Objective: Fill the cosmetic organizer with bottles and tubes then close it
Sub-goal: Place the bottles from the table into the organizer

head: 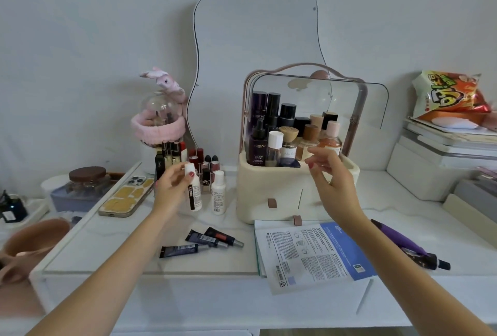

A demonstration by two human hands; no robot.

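The cream cosmetic organizer (285, 190) stands on the table with its clear lid (357, 98) swung up. Its top tray holds several upright bottles (290, 131). My right hand (332, 177) hovers just in front of the tray with fingers apart, holding nothing. My left hand (172, 182) wraps around a white bottle with a dark label (194, 193), which stands left of the organizer. A second white bottle (218, 193) stands beside it, untouched. Three dark tubes (204, 241) lie flat on the table nearer to me.
Lipsticks (188, 158) crowd behind the white bottles. A phone (126, 195) and a jar (87, 182) lie to the left. Printed sheet-mask packets (309, 252) rest before the organizer, a purple tube (411, 244) to the right. A wavy mirror (255, 28) leans on the wall.
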